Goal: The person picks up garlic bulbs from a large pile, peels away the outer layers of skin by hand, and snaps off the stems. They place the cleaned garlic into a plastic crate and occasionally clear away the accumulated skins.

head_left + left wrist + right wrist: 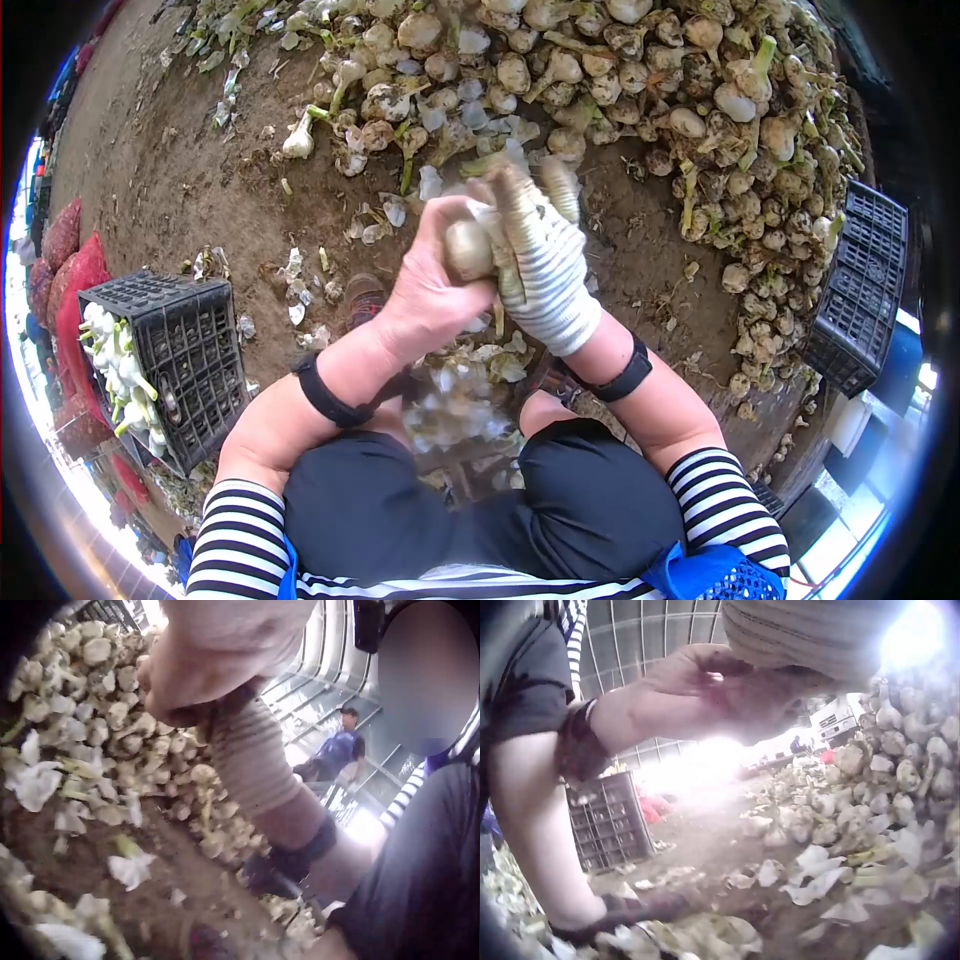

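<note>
In the head view a whitish garlic bulb (468, 250) is held between the two hands above the floor. The bare left hand (432, 285) curls its fingers and thumb round the bulb. Against the bulb's right side is the right hand (540, 265), in a white ribbed glove, its fingers blurred and pointing up over the stalk side. Both wrist views show the bare hand (217, 660) and the gloved hand (799, 637) close together; the bulb itself is hidden there.
A large heap of garlic (690, 110) spreads across the top and right. A black crate (190, 360) with white garlic stands at left, another crate (860, 290) at right. Peeled skins (460, 410) lie between the feet. A seated person (341, 750) is in the background.
</note>
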A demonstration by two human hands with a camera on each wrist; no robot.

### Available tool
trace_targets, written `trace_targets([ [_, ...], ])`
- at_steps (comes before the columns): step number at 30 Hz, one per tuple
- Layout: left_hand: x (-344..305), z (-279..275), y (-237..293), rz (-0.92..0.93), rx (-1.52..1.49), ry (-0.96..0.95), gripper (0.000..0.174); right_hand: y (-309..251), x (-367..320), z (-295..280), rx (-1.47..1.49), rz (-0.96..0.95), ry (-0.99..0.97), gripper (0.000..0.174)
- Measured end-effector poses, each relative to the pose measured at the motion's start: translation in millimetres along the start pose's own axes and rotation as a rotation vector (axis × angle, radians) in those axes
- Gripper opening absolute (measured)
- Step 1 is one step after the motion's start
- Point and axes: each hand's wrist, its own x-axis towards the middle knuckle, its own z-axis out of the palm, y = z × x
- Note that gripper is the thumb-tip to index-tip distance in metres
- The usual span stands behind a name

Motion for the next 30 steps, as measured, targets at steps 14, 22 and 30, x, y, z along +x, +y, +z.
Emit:
trace_targets([
  [14,1,-13,-4,-0.122,-0.108,0.040,0.068,19,-5,-20,-0.175,-0.229,-0.283,0.060],
  [22,-5,-15,2,-0.113,0.085,0.054,0.068,17,2,-10,-0.125,-0.206,-0.322,0.062],
  [30,0,-22,3,-0.162,0.198,0.151,0.062,17,-2,-3,-0.138,-0.161,-0.408,0.059],
])
